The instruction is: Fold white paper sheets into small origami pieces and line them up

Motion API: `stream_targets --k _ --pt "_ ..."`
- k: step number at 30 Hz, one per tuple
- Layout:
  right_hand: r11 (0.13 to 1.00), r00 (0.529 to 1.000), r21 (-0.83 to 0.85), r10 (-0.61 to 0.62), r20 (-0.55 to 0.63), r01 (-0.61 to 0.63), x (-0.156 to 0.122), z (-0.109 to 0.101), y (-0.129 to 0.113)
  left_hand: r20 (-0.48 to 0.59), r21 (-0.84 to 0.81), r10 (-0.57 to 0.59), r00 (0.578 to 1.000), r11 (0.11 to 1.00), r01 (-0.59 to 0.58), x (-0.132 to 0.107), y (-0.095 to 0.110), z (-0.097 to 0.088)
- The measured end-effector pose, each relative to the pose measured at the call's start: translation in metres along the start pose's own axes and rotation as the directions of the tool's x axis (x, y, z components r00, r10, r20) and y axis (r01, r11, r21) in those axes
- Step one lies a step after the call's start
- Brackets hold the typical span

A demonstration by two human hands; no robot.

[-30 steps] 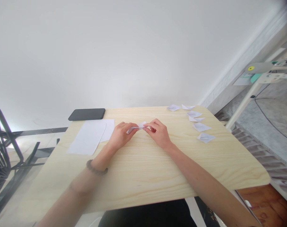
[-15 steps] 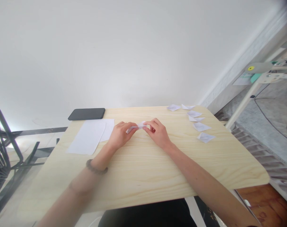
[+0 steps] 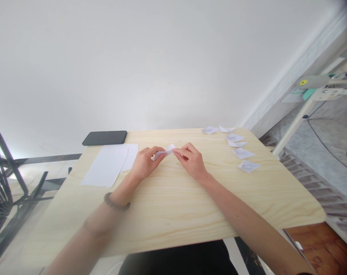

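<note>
Both my hands meet over the middle of a light wooden table (image 3: 173, 206). Between them is a small folded piece of white paper (image 3: 163, 152). My left hand (image 3: 146, 163), with a dark bead bracelet on its wrist, pinches the paper's left end. My right hand (image 3: 190, 160) pinches its right end with thumb and fingers curled. The paper is held just above the table top. Part of it is hidden by my fingers.
Flat white sheets (image 3: 110, 165) lie to the left, with a black phone (image 3: 105, 138) behind them at the table's far edge. Several small folded white paper shapes (image 3: 242, 153) lie at the far right. A black chair frame (image 3: 4, 183) stands left; a white stand (image 3: 305, 110) right.
The folded paper has tilted a little, its right tip now raised. Both hands have stayed in place, with only small finger movements.
</note>
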State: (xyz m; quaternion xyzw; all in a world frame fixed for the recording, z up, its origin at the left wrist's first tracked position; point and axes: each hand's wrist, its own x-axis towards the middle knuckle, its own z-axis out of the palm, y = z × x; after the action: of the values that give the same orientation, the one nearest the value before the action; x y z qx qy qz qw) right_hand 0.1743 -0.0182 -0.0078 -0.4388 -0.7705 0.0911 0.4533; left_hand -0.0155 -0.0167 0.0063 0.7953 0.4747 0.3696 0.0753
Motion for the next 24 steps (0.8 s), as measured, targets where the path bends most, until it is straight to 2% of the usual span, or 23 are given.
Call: stream_targets --k 9,14,20,24 --pt "0.998 1.000 -0.057 -0.020 0.017 0.021 0.0002 0.0005 0.0004 0.029 0.021 0.073 0.997 0.997 -0.074 0.0005 0.0006 -0.0010" --pt "0.997 1.000 -0.079 -0.005 0.030 0.007 0.0013 -0.0011 -0.0021 0.043 0.039 0.156 0.987 0.987 -0.158 0.0009 0.0020 -0.0007" --pt "0.995 0.996 -0.104 -0.002 0.084 0.010 0.0010 -0.0016 -0.0020 0.038 0.069 0.232 0.972 0.970 -0.234 0.0022 0.0002 -0.0017" --pt "0.992 0.989 -0.122 0.013 0.145 0.005 0.0012 -0.0021 -0.0023 0.070 0.094 0.291 0.954 0.950 -0.296 0.0033 -0.0022 -0.0036"
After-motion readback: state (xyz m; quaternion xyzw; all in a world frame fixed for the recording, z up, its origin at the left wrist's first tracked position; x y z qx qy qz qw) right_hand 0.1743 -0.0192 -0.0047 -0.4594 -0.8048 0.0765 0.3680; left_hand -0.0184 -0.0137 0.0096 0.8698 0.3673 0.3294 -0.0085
